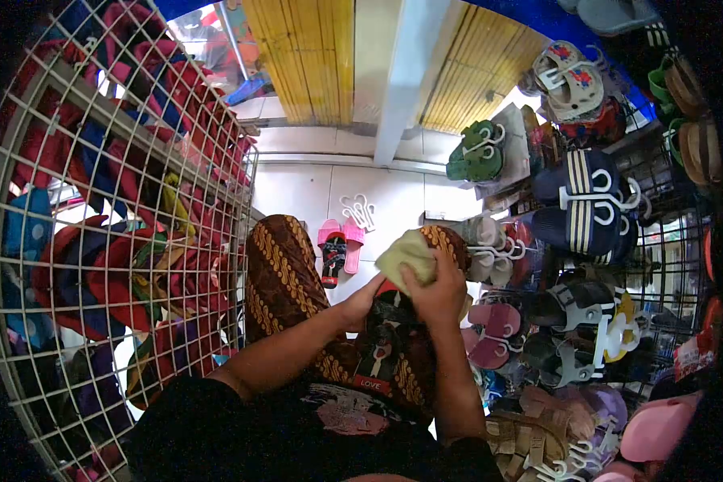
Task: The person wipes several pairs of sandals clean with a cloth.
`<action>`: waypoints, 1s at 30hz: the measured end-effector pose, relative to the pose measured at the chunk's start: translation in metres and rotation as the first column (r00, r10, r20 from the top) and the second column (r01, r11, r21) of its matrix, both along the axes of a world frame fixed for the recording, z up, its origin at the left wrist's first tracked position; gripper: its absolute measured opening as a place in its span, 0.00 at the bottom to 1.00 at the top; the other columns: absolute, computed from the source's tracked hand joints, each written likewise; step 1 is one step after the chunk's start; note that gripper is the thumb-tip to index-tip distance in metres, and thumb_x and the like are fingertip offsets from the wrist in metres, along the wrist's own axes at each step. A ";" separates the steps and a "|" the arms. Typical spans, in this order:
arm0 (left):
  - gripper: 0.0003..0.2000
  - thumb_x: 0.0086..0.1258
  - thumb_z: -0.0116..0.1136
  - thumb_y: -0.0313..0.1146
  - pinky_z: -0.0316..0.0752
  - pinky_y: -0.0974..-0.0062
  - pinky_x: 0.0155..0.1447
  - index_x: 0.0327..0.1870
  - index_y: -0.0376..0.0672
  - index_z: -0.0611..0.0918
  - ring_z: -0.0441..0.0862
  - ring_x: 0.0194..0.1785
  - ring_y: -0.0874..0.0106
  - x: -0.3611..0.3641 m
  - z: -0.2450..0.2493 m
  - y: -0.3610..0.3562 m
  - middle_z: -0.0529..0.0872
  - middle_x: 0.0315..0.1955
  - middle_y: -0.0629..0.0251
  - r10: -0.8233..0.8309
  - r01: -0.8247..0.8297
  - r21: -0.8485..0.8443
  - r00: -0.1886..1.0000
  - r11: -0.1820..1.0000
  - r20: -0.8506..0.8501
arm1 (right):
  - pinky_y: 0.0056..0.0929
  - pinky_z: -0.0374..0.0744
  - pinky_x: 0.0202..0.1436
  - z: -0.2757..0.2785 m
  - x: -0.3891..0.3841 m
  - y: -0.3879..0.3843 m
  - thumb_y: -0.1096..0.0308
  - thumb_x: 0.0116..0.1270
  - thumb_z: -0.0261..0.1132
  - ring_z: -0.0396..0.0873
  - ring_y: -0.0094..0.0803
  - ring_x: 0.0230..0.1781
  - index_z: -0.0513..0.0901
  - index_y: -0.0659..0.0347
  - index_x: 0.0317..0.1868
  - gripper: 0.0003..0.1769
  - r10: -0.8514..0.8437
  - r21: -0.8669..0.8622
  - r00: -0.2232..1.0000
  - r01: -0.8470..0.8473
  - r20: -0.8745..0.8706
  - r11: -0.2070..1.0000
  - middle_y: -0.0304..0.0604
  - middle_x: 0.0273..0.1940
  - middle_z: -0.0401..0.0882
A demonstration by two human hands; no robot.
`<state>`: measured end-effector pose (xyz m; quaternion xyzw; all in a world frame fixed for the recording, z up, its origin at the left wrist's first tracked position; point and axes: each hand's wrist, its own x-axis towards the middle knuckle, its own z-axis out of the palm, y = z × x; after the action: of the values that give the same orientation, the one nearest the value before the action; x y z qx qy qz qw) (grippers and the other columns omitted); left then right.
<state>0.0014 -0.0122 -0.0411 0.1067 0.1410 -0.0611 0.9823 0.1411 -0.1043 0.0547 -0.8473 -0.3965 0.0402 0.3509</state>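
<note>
A black slide sandal point(378, 353) with a red edge and the word LOVE lies along my lap, over the brown patterned trousers. My left hand point(360, 307) is closed at the side of its far end, with part of the fingers hidden. In my right hand point(437, 287) is a bunched pale yellow-green cloth point(402, 255), held above that same end of the sandal. On the floor beyond my knees, a similar black and red sandal point(333, 259) rests beside a pair of pink slippers point(353, 251).
White plastic shoe hangers point(358, 212) lie on the tiled floor behind the slippers. A wire grid point(108, 265) with colourful footwear behind it rises on my left. To my right, a rack holds navy striped slides point(580, 205), green sandals point(475, 153) and pink sandals point(494, 333).
</note>
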 end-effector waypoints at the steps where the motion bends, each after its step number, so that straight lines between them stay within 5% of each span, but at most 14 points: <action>1: 0.23 0.82 0.39 0.48 0.81 0.69 0.58 0.68 0.42 0.70 0.83 0.54 0.69 0.002 -0.010 -0.004 0.82 0.55 0.62 0.114 -0.104 0.229 0.993 0.968 -0.034 | 0.44 0.79 0.45 0.000 0.002 0.001 0.53 0.53 0.77 0.84 0.50 0.41 0.82 0.58 0.48 0.26 0.065 -0.005 0.998 -0.066 -0.013 0.998 0.52 0.41 0.85; 2: 0.24 0.82 0.39 0.49 0.82 0.69 0.56 0.68 0.42 0.69 0.84 0.52 0.69 0.004 -0.021 -0.010 0.83 0.54 0.61 0.230 -0.187 0.447 0.972 0.875 -0.043 | 0.44 0.80 0.46 0.000 0.003 0.002 0.53 0.53 0.77 0.84 0.51 0.42 0.82 0.58 0.48 0.26 0.129 -0.011 0.991 -0.129 -0.030 0.992 0.52 0.41 0.84; 5: 0.25 0.82 0.37 0.51 0.84 0.65 0.53 0.69 0.43 0.68 0.87 0.46 0.65 0.010 -0.049 -0.016 0.85 0.50 0.58 0.254 -0.228 0.423 0.967 0.877 -0.004 | 0.43 0.80 0.47 -0.001 0.003 0.006 0.53 0.54 0.76 0.83 0.51 0.43 0.81 0.57 0.50 0.27 0.182 0.003 0.982 -0.182 -0.059 0.983 0.51 0.43 0.84; 7: 0.25 0.82 0.37 0.51 0.84 0.64 0.53 0.69 0.43 0.68 0.87 0.47 0.65 0.005 0.027 -0.002 0.85 0.51 0.58 0.117 -0.091 0.124 0.967 0.988 -0.226 | 0.43 0.80 0.47 -0.001 0.003 0.014 0.53 0.54 0.77 0.84 0.50 0.44 0.80 0.57 0.53 0.29 0.025 0.055 0.999 -0.022 -0.045 0.998 0.51 0.43 0.84; 8: 0.26 0.82 0.37 0.52 0.85 0.63 0.51 0.69 0.43 0.68 0.87 0.47 0.65 0.005 0.038 0.003 0.85 0.50 0.57 0.059 -0.038 0.104 0.978 0.994 -0.202 | 0.48 0.78 0.52 -0.007 0.005 0.012 0.43 0.55 0.75 0.81 0.53 0.49 0.79 0.58 0.55 0.35 0.148 0.060 0.978 -0.140 -0.148 0.988 0.57 0.47 0.81; 11: 0.26 0.81 0.37 0.53 0.85 0.63 0.49 0.68 0.43 0.70 0.87 0.47 0.67 0.005 0.046 -0.002 0.86 0.49 0.59 0.111 -0.060 0.178 0.948 0.982 -0.298 | 0.49 0.78 0.52 0.006 0.012 0.010 0.43 0.55 0.75 0.80 0.54 0.48 0.79 0.58 0.56 0.36 0.215 -0.100 0.961 -0.235 -0.176 0.967 0.55 0.46 0.78; 12: 0.27 0.81 0.37 0.54 0.85 0.63 0.50 0.68 0.43 0.70 0.87 0.47 0.67 0.007 0.042 0.003 0.86 0.49 0.59 0.076 -0.028 0.208 0.971 0.978 -0.228 | 0.48 0.78 0.51 -0.003 0.013 0.015 0.42 0.54 0.75 0.79 0.53 0.47 0.80 0.56 0.55 0.35 0.148 0.048 0.986 -0.144 -0.073 0.988 0.52 0.44 0.77; 15: 0.28 0.81 0.37 0.55 0.85 0.63 0.51 0.68 0.42 0.70 0.87 0.47 0.66 0.009 0.042 -0.002 0.86 0.49 0.57 0.141 -0.057 0.230 0.920 0.972 -0.367 | 0.42 0.79 0.47 -0.004 0.010 0.013 0.50 0.54 0.77 0.80 0.48 0.46 0.82 0.58 0.51 0.29 0.215 0.016 0.976 -0.215 0.033 0.976 0.48 0.47 0.76; 18: 0.29 0.80 0.36 0.57 0.84 0.61 0.54 0.68 0.41 0.70 0.87 0.48 0.63 0.005 0.050 -0.001 0.85 0.51 0.55 0.119 -0.054 0.503 0.988 0.863 -0.098 | 0.42 0.79 0.47 -0.010 0.014 0.007 0.49 0.55 0.76 0.79 0.49 0.45 0.84 0.60 0.45 0.25 0.166 -0.001 0.985 -0.167 -0.038 0.986 0.48 0.45 0.75; 20: 0.31 0.80 0.34 0.59 0.83 0.59 0.55 0.68 0.41 0.70 0.87 0.49 0.61 0.006 0.042 0.000 0.85 0.52 0.53 0.057 -0.020 0.156 0.969 0.988 -0.241 | 0.43 0.77 0.47 -0.023 0.022 0.014 0.47 0.58 0.73 0.78 0.49 0.44 0.85 0.61 0.42 0.24 -0.020 -0.043 1.000 0.020 0.013 0.999 0.48 0.43 0.74; 24: 0.34 0.79 0.33 0.61 0.83 0.58 0.56 0.68 0.39 0.71 0.87 0.49 0.59 0.008 0.061 -0.005 0.85 0.51 0.51 0.124 -0.004 0.316 0.924 0.949 -0.361 | 0.45 0.75 0.46 -0.004 0.008 0.008 0.47 0.61 0.71 0.77 0.49 0.42 0.84 0.62 0.39 0.24 0.211 -0.066 0.971 -0.204 0.114 0.977 0.49 0.41 0.75; 27: 0.32 0.79 0.35 0.60 0.83 0.59 0.55 0.67 0.40 0.71 0.87 0.49 0.61 0.006 0.065 -0.001 0.85 0.51 0.53 0.041 0.000 0.130 0.949 0.992 -0.313 | 0.46 0.75 0.47 -0.011 0.016 0.011 0.45 0.59 0.72 0.77 0.48 0.44 0.84 0.62 0.38 0.25 -0.054 -0.101 0.998 0.050 -0.045 0.994 0.48 0.41 0.75; 28: 0.34 0.78 0.34 0.62 0.83 0.58 0.55 0.67 0.40 0.71 0.86 0.49 0.59 0.005 0.056 -0.002 0.85 0.51 0.52 0.058 -0.003 0.203 0.963 0.979 -0.265 | 0.45 0.75 0.46 -0.016 0.017 0.012 0.45 0.58 0.73 0.78 0.48 0.42 0.84 0.62 0.39 0.25 -0.089 -0.028 0.994 0.091 0.056 0.995 0.48 0.40 0.75; 30: 0.37 0.77 0.31 0.66 0.82 0.55 0.56 0.66 0.38 0.71 0.86 0.49 0.54 0.005 0.041 -0.005 0.85 0.50 0.49 0.145 -0.055 0.475 0.977 0.878 -0.155 | 0.44 0.76 0.45 -0.008 0.009 0.004 0.47 0.58 0.73 0.78 0.48 0.40 0.84 0.63 0.38 0.24 0.131 -0.016 0.986 -0.130 0.106 0.991 0.48 0.39 0.75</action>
<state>0.0068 -0.0170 -0.0003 0.3267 0.2480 0.0161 0.9119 0.1499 -0.1005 0.0472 -0.8220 -0.4693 0.0193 0.3221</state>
